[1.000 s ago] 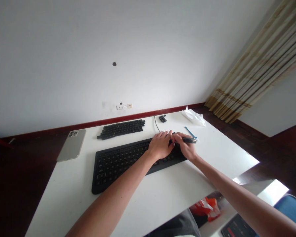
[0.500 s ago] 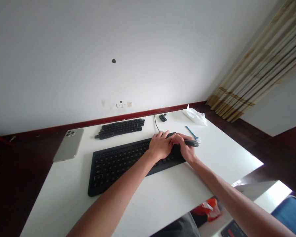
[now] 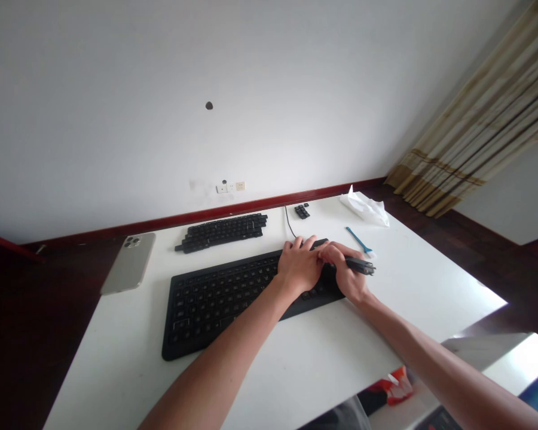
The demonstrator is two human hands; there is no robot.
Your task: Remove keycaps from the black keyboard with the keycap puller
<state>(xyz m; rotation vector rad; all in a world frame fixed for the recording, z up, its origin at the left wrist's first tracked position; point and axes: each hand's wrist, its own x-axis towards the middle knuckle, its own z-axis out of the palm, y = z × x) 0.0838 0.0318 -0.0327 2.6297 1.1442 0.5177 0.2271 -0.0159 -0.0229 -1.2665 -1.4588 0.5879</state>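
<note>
Gripping a dark, slim tool (image 3: 359, 266) in the right hand (image 3: 349, 280), with curled fingers, over the right end of the black keyboard (image 3: 206, 310). Pressing down on the same keyboard with the left hand (image 3: 300, 266), open, with fingers stretched toward the far edge. Meeting at the inner fingers, both hands, with the contact point too hidden to read. Since the earlier frames, tipping the outer end of the tool a little lower, with more of its dark side on show. Otherwise keeping both hands at nearly the same spot on the keyboard. Also shifting the whole view slightly, with less now visible at the lower right corner.

Still lying across the white bench (image 3: 296, 364), the keyboard. Unmoved behind it, a black block of keycaps (image 3: 226, 231), a thin cable (image 3: 289, 222) and a small keycap cluster (image 3: 302, 211). As before, at the far left edge, a pale phone (image 3: 128, 263); to the right, a blue brush (image 3: 359, 240) and, farther back, a crumpled white bag (image 3: 365, 209). Below the near edge, a red packet (image 3: 399, 387).
</note>
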